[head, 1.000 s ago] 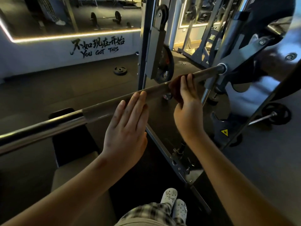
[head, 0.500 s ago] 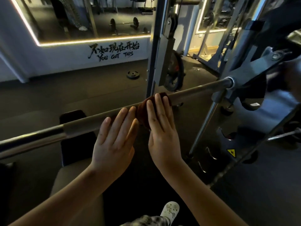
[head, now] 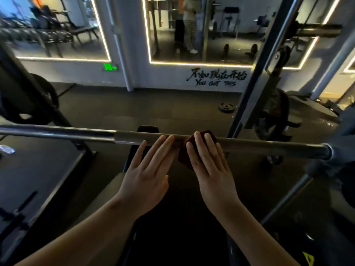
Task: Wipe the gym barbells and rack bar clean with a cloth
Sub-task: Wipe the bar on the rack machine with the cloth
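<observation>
A long steel rack bar (head: pixel 259 145) runs level across the view, fixed at its right end to the machine's carriage. My right hand (head: pixel 209 166) lies flat over the bar's middle, pressing a dark red cloth (head: pixel 185 158) against it; the cloth wraps the bar under my fingers. My left hand (head: pixel 148 169) rests just left of the cloth with its fingers straight and together, fingertips touching the bar and holding nothing.
A padded bench (head: pixel 96 208) sits below the bar. Rack uprights (head: pixel 249 93) and stored weight plates (head: pixel 276 116) stand at right; a loose plate (head: pixel 226 107) lies on the floor. Mirrors line the far wall, reflecting a standing person (head: pixel 189 24).
My right hand has slid the cloth leftward along the bar, from near its right end to beside my left hand. The view has turned left, so the bar now looks level.
</observation>
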